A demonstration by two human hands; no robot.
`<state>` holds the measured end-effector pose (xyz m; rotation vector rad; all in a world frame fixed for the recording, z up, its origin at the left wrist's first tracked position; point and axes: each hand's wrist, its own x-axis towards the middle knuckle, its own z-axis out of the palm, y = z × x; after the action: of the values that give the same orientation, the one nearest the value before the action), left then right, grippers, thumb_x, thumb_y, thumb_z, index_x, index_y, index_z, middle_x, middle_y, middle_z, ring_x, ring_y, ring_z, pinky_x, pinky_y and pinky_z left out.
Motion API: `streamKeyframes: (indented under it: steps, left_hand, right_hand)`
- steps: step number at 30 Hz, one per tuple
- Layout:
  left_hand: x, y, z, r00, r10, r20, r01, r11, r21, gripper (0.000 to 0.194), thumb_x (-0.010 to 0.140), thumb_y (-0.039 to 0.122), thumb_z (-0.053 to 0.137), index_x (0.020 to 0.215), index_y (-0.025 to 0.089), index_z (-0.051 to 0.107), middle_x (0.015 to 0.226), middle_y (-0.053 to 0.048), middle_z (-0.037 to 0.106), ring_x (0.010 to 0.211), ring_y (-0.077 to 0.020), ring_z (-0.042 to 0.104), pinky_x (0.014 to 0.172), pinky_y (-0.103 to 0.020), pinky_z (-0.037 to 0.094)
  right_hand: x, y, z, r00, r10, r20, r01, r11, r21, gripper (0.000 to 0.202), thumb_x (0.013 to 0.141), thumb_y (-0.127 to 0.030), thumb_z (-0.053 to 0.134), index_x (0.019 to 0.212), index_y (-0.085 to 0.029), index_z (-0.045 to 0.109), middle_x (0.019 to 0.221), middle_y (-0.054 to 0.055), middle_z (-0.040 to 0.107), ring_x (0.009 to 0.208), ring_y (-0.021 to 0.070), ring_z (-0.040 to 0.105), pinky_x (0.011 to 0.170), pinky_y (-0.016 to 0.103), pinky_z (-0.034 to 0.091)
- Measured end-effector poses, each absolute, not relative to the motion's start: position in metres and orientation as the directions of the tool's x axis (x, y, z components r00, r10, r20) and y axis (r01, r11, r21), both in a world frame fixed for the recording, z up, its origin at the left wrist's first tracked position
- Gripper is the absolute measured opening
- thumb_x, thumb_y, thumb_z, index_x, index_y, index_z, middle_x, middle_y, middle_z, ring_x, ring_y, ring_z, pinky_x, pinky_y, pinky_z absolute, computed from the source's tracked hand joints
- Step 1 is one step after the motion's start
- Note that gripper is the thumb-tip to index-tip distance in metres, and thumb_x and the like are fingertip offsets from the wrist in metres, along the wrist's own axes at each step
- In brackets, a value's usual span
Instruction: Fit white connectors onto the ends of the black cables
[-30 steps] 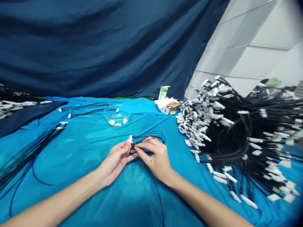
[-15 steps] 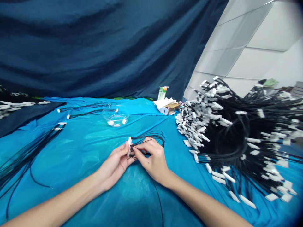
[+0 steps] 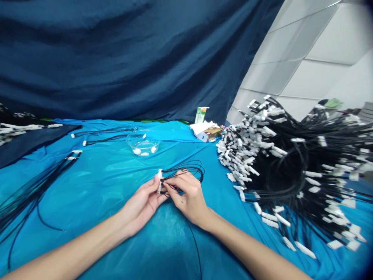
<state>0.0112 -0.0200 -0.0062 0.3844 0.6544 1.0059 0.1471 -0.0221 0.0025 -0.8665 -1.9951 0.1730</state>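
Note:
A white plastic connector (image 3: 160,174) stands roughly upright in my left hand (image 3: 147,199), pinched between thumb and fingers. Thin black wires (image 3: 189,166) run from its right side and loop back above my right hand (image 3: 186,194). The thumb and index finger of that hand are closed on a black wire close against the connector. One long wire (image 3: 196,241) hangs down toward the bottom edge of the view. The fingertips partly hide where the wire meets the connector.
A clear bowl (image 3: 143,149) with several white pieces stands ahead. At right lies a big heap of black wires with white connectors (image 3: 269,222). Another wire bundle (image 3: 49,181) lies left. Small boxes (image 3: 208,132) sit at the back, before a dark blue curtain (image 3: 131,58).
Both hands stay nearly in place, still at the connector. The right fingers and the wire loops have shifted only very slightly; the whole view has moved a little.

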Motion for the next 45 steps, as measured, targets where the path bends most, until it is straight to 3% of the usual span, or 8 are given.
streamKeyframes:
  steps: [17,32,45]
  left_hand:
    - [0.012,-0.019,-0.003,0.339,0.885,-0.318,-0.618,0.465,0.634,0.013,0.073,0.011,0.055,0.085,0.008,0.050,0.085,-0.006,0.054,0.075,-0.0087,0.053,0.068,-0.020,0.047]
    - [0.012,-0.027,-0.004,0.233,0.925,-0.299,-0.516,0.378,0.769,0.031,0.069,0.028,0.063,0.088,0.007,0.050,0.094,-0.009,0.054,0.077,-0.0098,0.053,0.069,-0.021,0.045]
    - [0.012,-0.028,-0.005,0.235,0.921,-0.309,-0.469,0.386,0.794,0.035,0.069,0.032,0.062,0.090,0.007,0.049,0.094,-0.009,0.054,0.083,-0.0135,0.054,0.072,-0.023,0.045]
  right_hand:
    - [0.147,-0.020,-0.003,-0.310,0.701,0.642,0.540,0.686,-0.488,0.007,0.078,-0.013,0.048,0.077,-0.014,0.055,0.075,0.003,0.055,0.073,0.0118,0.047,0.068,0.025,0.037]
    - [0.147,-0.019,-0.011,-0.383,0.657,0.649,0.479,0.742,-0.469,0.007,0.080,-0.012,0.045,0.078,-0.013,0.052,0.076,0.003,0.054,0.074,0.0111,0.048,0.068,0.023,0.039]
    - [0.148,-0.018,-0.014,-0.426,0.647,0.633,0.493,0.752,-0.437,0.007,0.079,-0.010,0.043,0.079,-0.013,0.050,0.075,0.004,0.053,0.072,0.0113,0.048,0.067,0.023,0.038]
